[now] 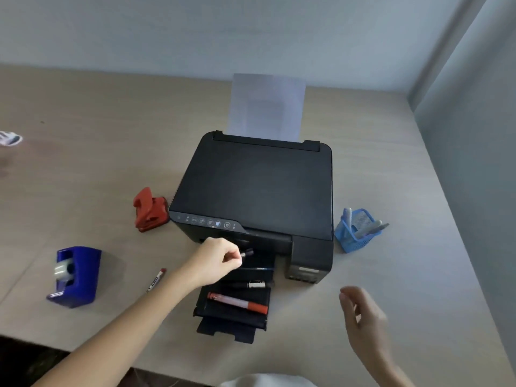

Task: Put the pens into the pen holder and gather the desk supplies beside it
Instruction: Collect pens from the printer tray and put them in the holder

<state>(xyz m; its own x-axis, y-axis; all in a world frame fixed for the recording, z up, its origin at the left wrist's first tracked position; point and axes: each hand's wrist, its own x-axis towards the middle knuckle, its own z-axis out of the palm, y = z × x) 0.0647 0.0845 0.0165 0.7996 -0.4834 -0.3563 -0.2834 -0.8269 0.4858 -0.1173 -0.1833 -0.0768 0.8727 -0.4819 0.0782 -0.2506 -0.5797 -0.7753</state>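
left hand [219,259] pinches a black pen [247,253]; right hand [360,311] open, empty.

printer [257,185] blocks centre, bare desk [391,163] around pen holder [356,231]

We note a black printer [257,188] standing near the middle of a pale wood-grain desk [363,152], its output tray [231,319] extended toward the near edge. A sheet of white paper [266,106] stands upright in its rear feed. Grey partition walls [474,135] close the desk at the back and the right. At the far left edge we see a small whitish object [9,138], too blurred to identify.
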